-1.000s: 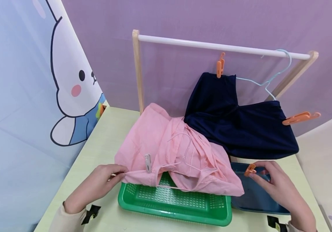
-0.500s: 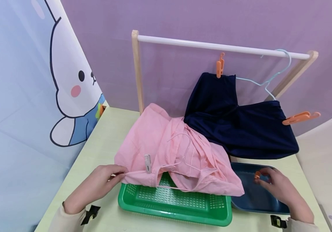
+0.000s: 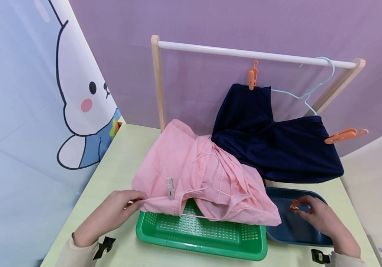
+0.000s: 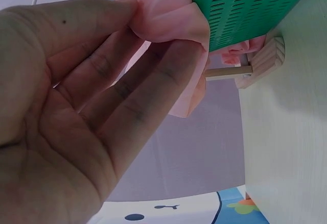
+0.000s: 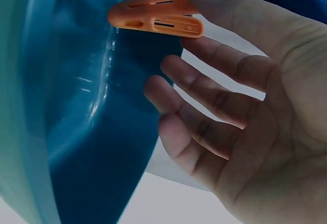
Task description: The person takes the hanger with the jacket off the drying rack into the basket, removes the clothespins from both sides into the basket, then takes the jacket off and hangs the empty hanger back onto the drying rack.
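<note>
Since the orange peg (image 5: pixel 148 12) is pinched betw. thumb & forefinger of the R hand (image 3: pixel 321 215), its long axis runs out past the fingertips; exact tilt is hard to judge, as it shows v. small in the head view. It's above the blue tray (image 3: pixel 294 231), apart from but near the R corner of the pink top (image 3: pixel 174 159), which lies to the R hand's left. That corner's nearer the R hand; the L hand (image 3: pixel 124 205) pinches the top's far L edge, near a grey peg (image 3: pixel 170 188). Green basket (image 3: pixel 201 249) underneath, navy shorts (image 3: pixel 284 148) behind.
</note>
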Tool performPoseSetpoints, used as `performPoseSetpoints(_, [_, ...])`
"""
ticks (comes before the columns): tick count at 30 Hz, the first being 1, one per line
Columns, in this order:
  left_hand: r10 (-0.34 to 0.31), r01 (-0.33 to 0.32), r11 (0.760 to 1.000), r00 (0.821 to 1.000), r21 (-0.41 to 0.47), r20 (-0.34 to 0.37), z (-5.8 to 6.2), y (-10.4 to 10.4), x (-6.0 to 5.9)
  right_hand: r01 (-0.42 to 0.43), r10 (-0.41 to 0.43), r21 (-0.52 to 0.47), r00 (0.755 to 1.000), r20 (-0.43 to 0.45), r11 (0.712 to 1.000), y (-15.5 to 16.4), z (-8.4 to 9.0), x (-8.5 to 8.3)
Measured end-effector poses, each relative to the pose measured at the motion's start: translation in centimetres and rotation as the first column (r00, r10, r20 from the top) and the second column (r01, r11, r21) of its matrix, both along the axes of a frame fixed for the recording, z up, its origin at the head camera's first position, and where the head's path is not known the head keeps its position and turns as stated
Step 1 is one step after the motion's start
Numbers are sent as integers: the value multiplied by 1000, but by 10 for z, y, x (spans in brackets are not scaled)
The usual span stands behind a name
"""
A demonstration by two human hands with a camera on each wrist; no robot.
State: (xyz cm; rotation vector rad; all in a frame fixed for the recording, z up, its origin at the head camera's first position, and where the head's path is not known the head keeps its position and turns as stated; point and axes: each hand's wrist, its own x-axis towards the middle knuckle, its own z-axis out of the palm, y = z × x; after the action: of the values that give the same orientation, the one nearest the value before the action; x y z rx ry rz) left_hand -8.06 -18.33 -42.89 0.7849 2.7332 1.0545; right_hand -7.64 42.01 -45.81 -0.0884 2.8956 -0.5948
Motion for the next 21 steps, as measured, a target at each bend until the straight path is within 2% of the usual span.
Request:
performPoseSetpoints(5, [0, 0, 1000, 1000, 4, 4, 0, 0, 0, 5, -5, 16, 1000, 16, 1000, -2, 3, -1])
performPoseSetpoints(9, [1, -2, 1000, 1000, 3, 5, 0, 0, -1, -7, 8, 22, 1000, -4, 1000, -10, 10, 1])
performPoseSetpoints(14, [-4, 4, 1000, 1000, -1, 11, 0, 0, -1, -61, 61, 3, 990, -126, 998, -32, 29, 8])
performPoseSetpoints(17, [-10, 10, 1000, 1000, 0, 10, 0, -1, -2, -113, 108, -4, 960, -259, 994, -53, 48, 10])
performPoseSetpoints(21, [-10, 10, 1000, 1000, -1, 10, 0, -1, -3, -183, 167, -1, 899, -406, 983, -86, 75, 11])
